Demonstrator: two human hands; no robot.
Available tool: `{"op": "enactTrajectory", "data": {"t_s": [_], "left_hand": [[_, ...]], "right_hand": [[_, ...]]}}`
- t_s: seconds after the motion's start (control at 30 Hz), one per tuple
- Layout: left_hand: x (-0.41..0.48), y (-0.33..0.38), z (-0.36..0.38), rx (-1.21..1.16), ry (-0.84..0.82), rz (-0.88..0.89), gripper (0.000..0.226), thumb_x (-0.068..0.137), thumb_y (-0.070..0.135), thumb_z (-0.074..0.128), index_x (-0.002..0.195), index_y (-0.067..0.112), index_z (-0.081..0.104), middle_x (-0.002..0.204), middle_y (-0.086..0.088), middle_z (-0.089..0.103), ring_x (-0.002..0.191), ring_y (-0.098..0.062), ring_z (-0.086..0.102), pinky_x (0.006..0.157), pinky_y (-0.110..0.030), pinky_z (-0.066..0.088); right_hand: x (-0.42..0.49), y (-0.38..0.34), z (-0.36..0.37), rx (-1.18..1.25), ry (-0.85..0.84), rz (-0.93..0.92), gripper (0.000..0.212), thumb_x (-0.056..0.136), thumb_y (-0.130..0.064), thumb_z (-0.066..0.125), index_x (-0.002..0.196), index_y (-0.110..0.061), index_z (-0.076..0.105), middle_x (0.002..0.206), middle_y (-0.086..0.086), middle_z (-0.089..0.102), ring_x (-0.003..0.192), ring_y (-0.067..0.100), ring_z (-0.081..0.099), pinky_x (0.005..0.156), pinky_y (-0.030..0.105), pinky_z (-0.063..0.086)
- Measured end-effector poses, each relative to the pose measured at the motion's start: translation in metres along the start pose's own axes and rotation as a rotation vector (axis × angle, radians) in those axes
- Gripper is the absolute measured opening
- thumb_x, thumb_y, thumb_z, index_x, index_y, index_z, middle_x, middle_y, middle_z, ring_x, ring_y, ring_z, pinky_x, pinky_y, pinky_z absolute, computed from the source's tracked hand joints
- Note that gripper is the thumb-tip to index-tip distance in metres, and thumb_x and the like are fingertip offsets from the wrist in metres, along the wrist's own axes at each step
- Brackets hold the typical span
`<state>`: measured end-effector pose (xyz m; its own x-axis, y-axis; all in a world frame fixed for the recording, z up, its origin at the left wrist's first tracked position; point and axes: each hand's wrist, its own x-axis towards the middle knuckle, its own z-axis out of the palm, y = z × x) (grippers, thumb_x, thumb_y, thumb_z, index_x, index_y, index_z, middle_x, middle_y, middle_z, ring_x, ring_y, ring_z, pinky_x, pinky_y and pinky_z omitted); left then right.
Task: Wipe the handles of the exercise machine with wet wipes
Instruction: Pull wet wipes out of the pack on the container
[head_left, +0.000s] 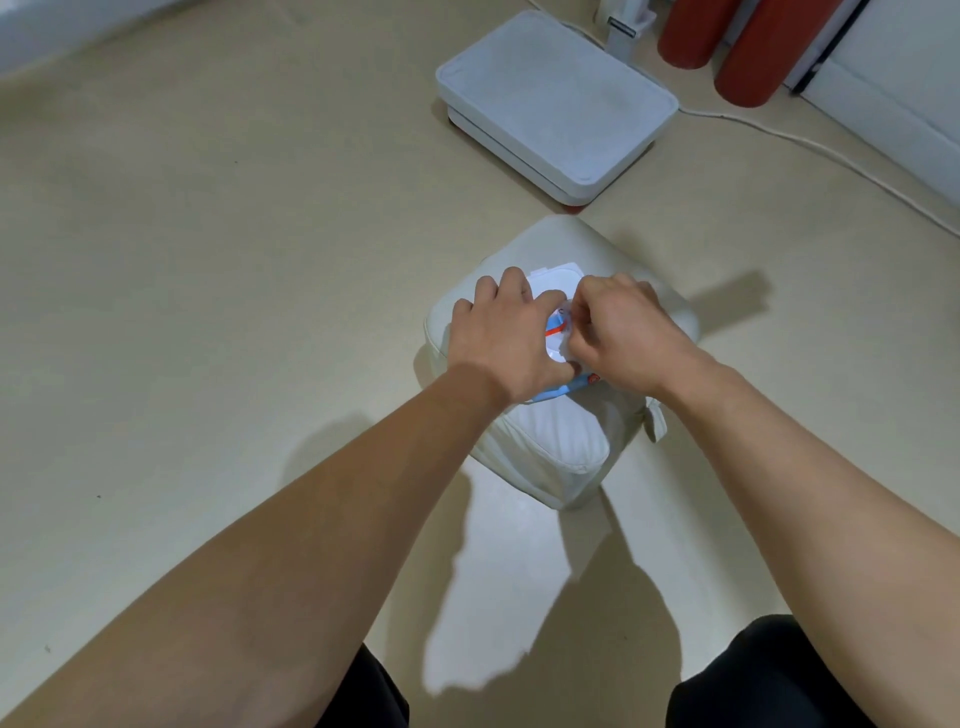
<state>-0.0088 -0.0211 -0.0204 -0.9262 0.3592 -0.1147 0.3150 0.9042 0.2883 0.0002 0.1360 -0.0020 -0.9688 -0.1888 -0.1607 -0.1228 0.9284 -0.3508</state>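
Note:
A pack of wet wipes (557, 340) with blue and red print lies on a cream cushioned stool (553, 441); its white flip lid (553, 278) stands open behind my hands. My left hand (506, 340) presses down on the left side of the pack and holds it. My right hand (631, 332) is closed with thumb and fingers pinching at the pack's opening, apparently on a white wipe. Both hands hide most of the pack. The exercise machine's handles are not in view.
A white rectangular platform (558, 101) with red feet sits on the beige floor beyond the stool. A white cable (810, 143) runs from it to the right. Two red padded rollers (748, 52) stand at the top right beside a white panel.

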Motion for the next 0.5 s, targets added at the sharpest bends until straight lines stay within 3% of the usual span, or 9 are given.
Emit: {"op": "enactTrajectory", "data": {"t_s": [0.13, 0.5], "left_hand": [[0.000, 0.000, -0.001, 0.015, -0.002, 0.008, 0.060, 0.071, 0.063, 0.063, 0.127, 0.041, 0.055, 0.116, 0.001, 0.045, 0.104, -0.024, 0.045, 0.086, -0.038, 0.039], [0.000, 0.002, -0.003, 0.030, -0.014, 0.009, 0.065, 0.070, 0.068, 0.064, 0.130, 0.043, 0.053, 0.118, 0.002, 0.046, 0.106, -0.024, 0.045, 0.086, -0.038, 0.034]], "right_hand": [[-0.001, 0.000, -0.004, 0.116, -0.009, -0.015, 0.011, 0.084, -0.014, 0.056, 0.083, -0.010, 0.046, 0.076, 0.006, 0.057, 0.082, 0.025, 0.045, 0.066, 0.042, 0.044], [-0.001, 0.001, -0.028, 0.178, -0.117, 0.014, 0.015, 0.085, -0.017, 0.062, 0.076, -0.017, 0.049, 0.074, 0.000, 0.060, 0.069, 0.019, 0.050, 0.057, 0.031, 0.038]]}}
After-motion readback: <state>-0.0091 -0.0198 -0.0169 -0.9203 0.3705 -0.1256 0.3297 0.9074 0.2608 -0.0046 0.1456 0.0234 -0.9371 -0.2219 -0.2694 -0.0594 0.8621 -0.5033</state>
